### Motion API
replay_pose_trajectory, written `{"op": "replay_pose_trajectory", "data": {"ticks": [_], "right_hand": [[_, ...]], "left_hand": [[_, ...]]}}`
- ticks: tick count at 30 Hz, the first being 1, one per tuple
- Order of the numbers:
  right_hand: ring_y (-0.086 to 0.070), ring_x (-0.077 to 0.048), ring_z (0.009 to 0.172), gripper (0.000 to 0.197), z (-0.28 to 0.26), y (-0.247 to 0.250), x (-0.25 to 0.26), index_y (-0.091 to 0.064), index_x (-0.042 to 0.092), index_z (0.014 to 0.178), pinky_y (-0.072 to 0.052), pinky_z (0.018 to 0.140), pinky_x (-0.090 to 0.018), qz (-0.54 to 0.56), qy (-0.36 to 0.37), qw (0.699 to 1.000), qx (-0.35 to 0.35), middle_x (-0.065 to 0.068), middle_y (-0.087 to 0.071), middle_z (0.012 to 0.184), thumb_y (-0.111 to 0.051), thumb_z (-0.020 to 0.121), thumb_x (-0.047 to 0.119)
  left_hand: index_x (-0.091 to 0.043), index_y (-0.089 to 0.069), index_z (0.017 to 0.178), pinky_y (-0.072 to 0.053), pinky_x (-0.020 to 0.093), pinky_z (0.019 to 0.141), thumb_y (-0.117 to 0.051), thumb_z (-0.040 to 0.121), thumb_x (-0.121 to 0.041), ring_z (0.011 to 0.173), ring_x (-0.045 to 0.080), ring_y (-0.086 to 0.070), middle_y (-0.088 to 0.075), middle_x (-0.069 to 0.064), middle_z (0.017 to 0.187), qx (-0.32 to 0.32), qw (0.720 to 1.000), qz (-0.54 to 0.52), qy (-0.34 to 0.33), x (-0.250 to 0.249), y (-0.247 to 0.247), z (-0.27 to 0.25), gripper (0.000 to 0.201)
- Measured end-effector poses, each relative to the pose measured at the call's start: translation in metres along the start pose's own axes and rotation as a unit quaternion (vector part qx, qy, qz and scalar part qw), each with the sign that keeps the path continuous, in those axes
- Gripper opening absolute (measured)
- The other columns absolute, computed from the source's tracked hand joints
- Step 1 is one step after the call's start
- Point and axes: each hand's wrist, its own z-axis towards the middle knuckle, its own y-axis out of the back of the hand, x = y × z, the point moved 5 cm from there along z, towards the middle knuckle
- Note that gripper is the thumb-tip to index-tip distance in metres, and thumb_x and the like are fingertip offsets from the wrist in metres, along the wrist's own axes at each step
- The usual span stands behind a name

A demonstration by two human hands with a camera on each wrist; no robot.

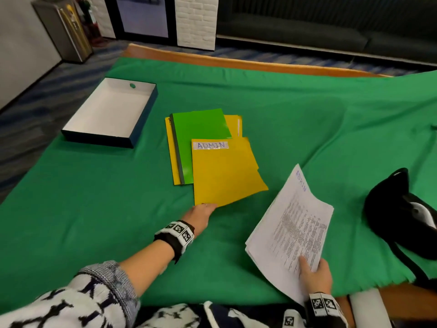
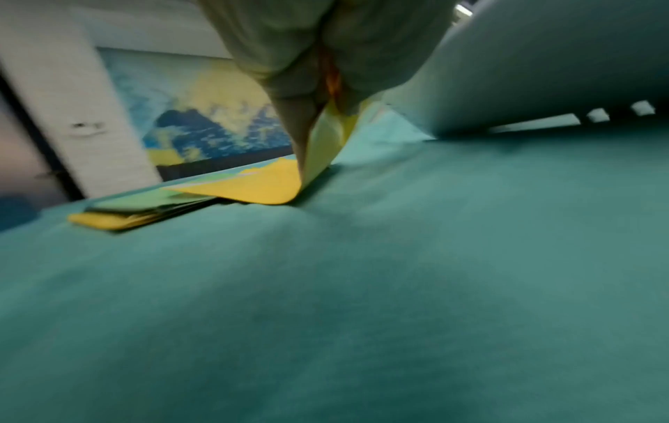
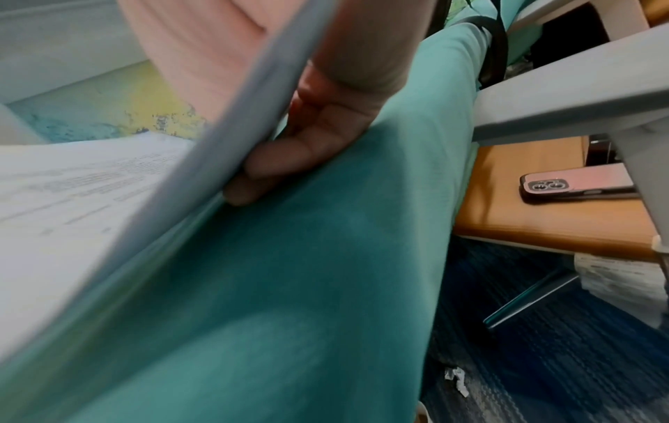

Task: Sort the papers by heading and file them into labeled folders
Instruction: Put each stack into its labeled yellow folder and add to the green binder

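A yellow folder (image 1: 224, 171) labelled ADMIN lies on the green cloth, partly over a green folder (image 1: 199, 129) and another yellow folder (image 1: 170, 150). My left hand (image 1: 201, 215) pinches the ADMIN folder's near edge; in the left wrist view the yellow folder cover (image 2: 322, 148) bends upward between my fingers (image 2: 293, 120). My right hand (image 1: 315, 274) grips a sheaf of printed papers (image 1: 293, 223) headed ADMIN, held tilted above the cloth to the right of the folders. In the right wrist view my fingers (image 3: 289, 160) curl under the papers (image 3: 72, 189).
An open white box with dark sides (image 1: 111, 112) sits at the far left of the green cloth (image 1: 94, 209). A black bag (image 1: 399, 214) lies at the right edge. A phone (image 3: 575, 187) rests on a wooden surface below the table's right side.
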Motion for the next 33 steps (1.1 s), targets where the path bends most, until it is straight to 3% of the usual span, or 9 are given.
{"op": "replay_pose_trajectory", "data": {"ticks": [6, 11, 15, 18, 21, 24, 28, 30, 33], "right_hand": [[-0.059, -0.034, 0.105, 0.033, 0.006, -0.001, 0.001, -0.054, 0.004, 0.116, -0.045, 0.095, -0.047, 0.018, 0.007, 1.0, -0.003, -0.019, -0.062, 0.118, -0.061, 0.088, 0.018], [-0.06, -0.033, 0.106, 0.04, 0.01, -0.008, 0.006, -0.052, 0.007, 0.12, -0.047, 0.094, -0.051, 0.066, -0.011, 0.997, 0.027, -0.015, -0.06, 0.121, -0.066, 0.085, 0.019], [-0.062, -0.031, 0.103, 0.043, 0.015, -0.017, 0.01, -0.051, 0.011, 0.12, -0.049, 0.092, -0.053, 0.068, -0.016, 0.996, 0.055, -0.014, -0.062, 0.121, -0.07, 0.081, 0.012], [-0.06, -0.031, 0.108, 0.044, 0.019, -0.019, 0.02, -0.049, 0.011, 0.126, -0.045, 0.097, -0.052, 0.082, 0.003, 0.995, 0.06, -0.014, -0.059, 0.124, -0.063, 0.085, 0.005], [-0.057, -0.032, 0.113, 0.046, 0.02, -0.019, 0.04, -0.047, 0.009, 0.132, -0.042, 0.1, -0.048, 0.089, 0.031, 0.993, 0.066, -0.016, -0.057, 0.128, -0.058, 0.088, 0.003], [-0.057, -0.026, 0.107, 0.045, 0.018, -0.014, 0.07, -0.048, 0.004, 0.132, -0.04, 0.097, -0.035, 0.088, 0.074, 0.991, 0.068, -0.017, -0.058, 0.124, -0.057, 0.088, 0.0], [-0.056, -0.021, 0.095, 0.038, 0.015, -0.003, 0.111, -0.056, 0.009, 0.127, -0.043, 0.096, -0.039, 0.039, 0.142, 0.987, 0.064, -0.015, -0.064, 0.115, -0.056, 0.089, 0.005], [-0.057, -0.022, 0.094, 0.036, 0.017, 0.001, 0.13, -0.06, 0.014, 0.124, -0.044, 0.097, -0.041, 0.005, 0.177, 0.983, 0.049, -0.011, -0.066, 0.111, -0.055, 0.089, 0.008], [-0.061, -0.025, 0.099, 0.037, 0.019, 0.002, 0.158, -0.06, 0.023, 0.124, -0.045, 0.099, -0.044, -0.019, 0.239, 0.97, 0.041, -0.006, -0.067, 0.114, -0.053, 0.09, 0.01]], "left_hand": [[-0.008, -0.068, 0.111, -0.053, 0.036, 0.088, -0.052, 0.092, -0.006, 0.091, 0.028, -0.067, -0.07, 0.015, 0.104, -0.135, 0.986, -0.1, 0.016, 0.011, 0.034, -0.031, 0.024], [-0.011, -0.07, 0.106, -0.053, 0.031, 0.089, -0.06, 0.089, -0.018, 0.084, 0.02, -0.068, -0.07, 0.007, 0.105, -0.096, 0.987, -0.115, 0.064, 0.016, 0.046, -0.064, 0.021], [-0.017, -0.076, 0.078, -0.055, 0.026, 0.074, -0.075, 0.075, -0.021, 0.066, 0.011, -0.062, -0.072, 0.0, 0.082, -0.04, 0.98, -0.15, 0.126, 0.023, 0.042, -0.09, 0.005], [-0.025, -0.07, 0.056, -0.055, 0.023, 0.08, -0.086, 0.059, -0.016, 0.078, 0.005, -0.068, -0.072, -0.007, 0.083, -0.012, 0.956, -0.243, 0.162, 0.035, 0.031, -0.106, 0.018], [-0.023, -0.062, 0.04, -0.052, 0.026, 0.085, -0.086, 0.057, -0.013, 0.086, -0.002, -0.066, -0.068, -0.026, 0.076, 0.005, 0.94, -0.286, 0.185, 0.045, 0.023, -0.118, 0.031], [-0.023, -0.059, 0.047, -0.05, 0.026, 0.082, -0.081, 0.066, -0.011, 0.075, -0.01, -0.062, -0.065, -0.021, 0.079, -0.022, 0.929, -0.301, 0.213, 0.058, 0.021, -0.127, 0.032], [-0.024, -0.052, 0.087, -0.052, 0.028, 0.07, -0.062, 0.087, -0.028, 0.069, 0.014, -0.058, -0.057, -0.002, 0.084, -0.068, 0.944, -0.239, 0.219, 0.062, 0.033, -0.135, 0.011], [-0.019, -0.043, 0.076, -0.043, 0.029, 0.055, -0.055, 0.091, -0.025, 0.057, 0.014, -0.042, -0.044, -0.004, 0.068, -0.092, 0.947, -0.189, 0.244, 0.059, 0.043, -0.14, 0.021], [-0.018, -0.034, 0.049, -0.031, 0.021, 0.043, -0.064, 0.085, -0.014, 0.039, 0.006, -0.025, -0.033, -0.012, 0.041, -0.216, 0.925, -0.169, 0.263, 0.057, 0.065, -0.151, 0.046]]}}
